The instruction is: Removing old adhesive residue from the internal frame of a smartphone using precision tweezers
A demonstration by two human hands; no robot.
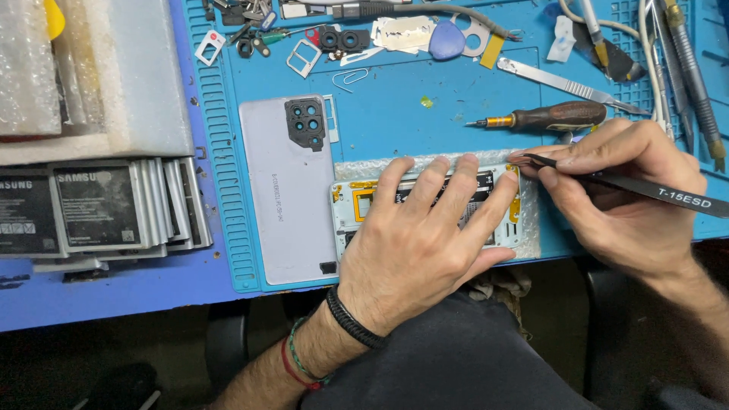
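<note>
I read the step in hand as fine tweezer work at the right-hand end of an opened phone.

1. Nearest to me, the left hand (421, 250) lies flat over the opened phone (357, 209), fingers spread, pressing it down; it grips nothing. The phone lies lengthwise on a pale foam pad (531, 235) near the front edge of the blue work mat (395, 114).

2. The right hand (615, 197) pinches black tweezers (638, 184) between thumb and forefinger. The tips meet the phone's right end, just beside the left forefinger. I cannot tell whether the tips hold a part; the spot is too small in this view.

3. Just left of the phone, touching or nearly so, lies the detached back cover (288, 190), inner face up, with its dark camera surround at the top.

4. Farther back on the mat lie a wooden-handled screwdriver (550, 118), a metal spudger (566, 87), a blue pick (446, 39) and loose small parts.

5. Off the mat at far left stands a row of phone batteries (99, 206).

Judgement for the next move: it calls for a steady holding hand, so that the frame does not shift, and for light, controlled pressure at the tweezer tips, since the work point lies close to the frame edge.
</note>
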